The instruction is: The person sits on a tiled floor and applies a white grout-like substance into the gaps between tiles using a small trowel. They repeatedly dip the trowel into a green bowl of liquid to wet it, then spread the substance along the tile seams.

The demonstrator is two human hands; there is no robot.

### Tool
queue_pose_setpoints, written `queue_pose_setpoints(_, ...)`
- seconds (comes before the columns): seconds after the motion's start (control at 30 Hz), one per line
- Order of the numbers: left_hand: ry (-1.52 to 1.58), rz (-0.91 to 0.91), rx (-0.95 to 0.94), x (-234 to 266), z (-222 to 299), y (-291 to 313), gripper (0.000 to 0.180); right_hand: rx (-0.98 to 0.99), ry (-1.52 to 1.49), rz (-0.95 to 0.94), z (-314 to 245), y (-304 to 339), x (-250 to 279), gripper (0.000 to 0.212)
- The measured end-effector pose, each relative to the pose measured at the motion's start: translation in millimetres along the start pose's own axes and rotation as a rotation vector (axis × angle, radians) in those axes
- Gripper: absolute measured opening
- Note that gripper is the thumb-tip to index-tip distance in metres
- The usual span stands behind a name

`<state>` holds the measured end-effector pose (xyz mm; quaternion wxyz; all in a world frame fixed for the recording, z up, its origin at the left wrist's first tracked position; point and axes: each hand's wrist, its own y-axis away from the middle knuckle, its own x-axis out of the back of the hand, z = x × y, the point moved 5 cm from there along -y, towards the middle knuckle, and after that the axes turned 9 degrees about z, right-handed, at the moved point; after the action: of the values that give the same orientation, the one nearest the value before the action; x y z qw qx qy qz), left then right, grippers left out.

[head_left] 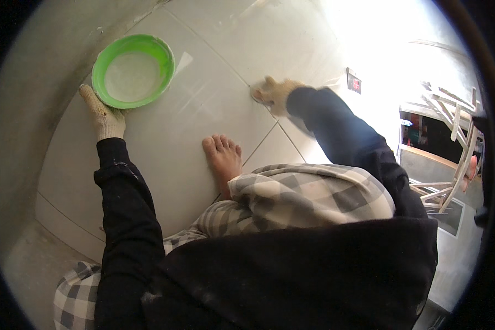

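Checked trousers (313, 192): bunched over a bent knee toward four o'clock, nearest of all.
Bare foot (224, 159): planted on the floor tiles (170, 143) near the centre, toes toward twelve o'clock, probably for balance between two outstretched arms.
Left hand (109, 116): gloved, between nine and ten o'clock, touching the near rim of a green bowl (166, 63), perhaps to steady it; impossible to tell whether clamped or merely resting there.
Green bowl: sits at ten o'clock, likely kept close for easy reach; holds a whitish mix (131, 77); opens upward toward the head; round, so without a clear long axis.
Right hand (280, 96): gloved, blurred, reaching to one o'clock, low at the tile joints, with fingers seemingly curled; impossible to tell whether closed on something.
Small dark device (354, 82): lies toward two o'clock, red-faced, beyond the right hand.
Wooden frame (456, 122): stands at three o'clock, farthest off.
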<state>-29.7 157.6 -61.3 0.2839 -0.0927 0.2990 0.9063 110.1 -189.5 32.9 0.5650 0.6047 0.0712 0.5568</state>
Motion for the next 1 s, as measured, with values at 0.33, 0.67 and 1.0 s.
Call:
queue_pose_setpoints(0.33, 0.064, -0.003, 0.035, 5, -6, -4, 0.087, -0.050, -0.507, 0.118, 25, 29, -72, 0.071)
queue_pose_setpoints(0.67, 0.089, -0.039, -0.027, 5, -4, -14, 0.087, -0.128, -0.262, -0.178, 12, 36, -65, 0.069)
queue_pose_setpoints(1.0, 0.068, -0.005, 0.085, -2, 4, 4, 0.087, 0.185, -0.003, 0.219, -19, -17, 34, 0.035)
